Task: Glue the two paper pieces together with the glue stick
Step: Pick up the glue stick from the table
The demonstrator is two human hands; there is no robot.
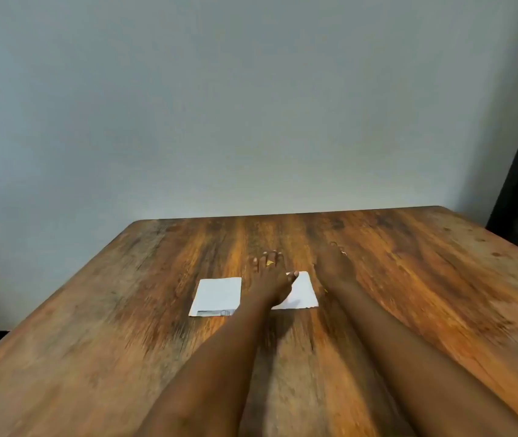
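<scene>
The left paper piece (216, 294), with an unreadable printed strip along its near edge, lies just beside the right paper piece (303, 293) mid-bench (409, 279), far from every edge. The left hand (270, 277) lies flat between them, fingers straight, its thumb on the right piece's far corner. The right hand (333, 263) is beside that piece, its grip too blurred to tell.

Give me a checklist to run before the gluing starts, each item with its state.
1. Both papers flat on the table: ok; left paper and right paper.
2. Papers joined: not ok, they lie apart.
3. Glue stick in sight: not ok, none visible.
4. Left hand free: ok, fingers straight, thumb over the right paper's corner.
5. Right hand free: cannot tell, blurred.
</scene>
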